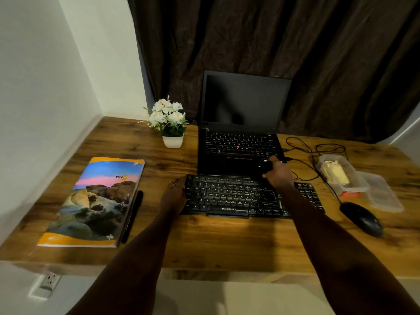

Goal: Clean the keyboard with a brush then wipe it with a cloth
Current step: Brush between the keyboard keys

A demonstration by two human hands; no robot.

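Reaching in from the desk's [216, 246] near edge, both forearms run up to the keyboard [227, 196], which lies a little back from that edge at mid-desk, its long axis running left to right, parallel to the edge. The left hand [173, 196] rests at the keyboard's left end, fingers loosely spread along its short side and closed on nothing, apparently steadying it. The right hand [278, 172] is over the keyboard's far edge, right of centre, curled around a small dark thing [266, 165] that sits against the laptop's [238, 137] palm rest; it is too dark and blurred to say for certain that it is the brush, though that seems likely. No bristles can be made out.

So the relation that matters: the key rows lie directly under and nearward of the right hand, stretching away to its left toward the left hand. My judgement is that brushing should run along the long axis, row by row, with the right hand doing the sweeping.

A mouse [361, 218] sits near the right edge, its cable trailing back. Beyond it are clear plastic boxes [345, 176]. A book [95, 201] with a pen [133, 214] beside it lies toward the left edge. A flower pot [172, 139] stands at the back, left of the laptop. No cloth is clearly visible.
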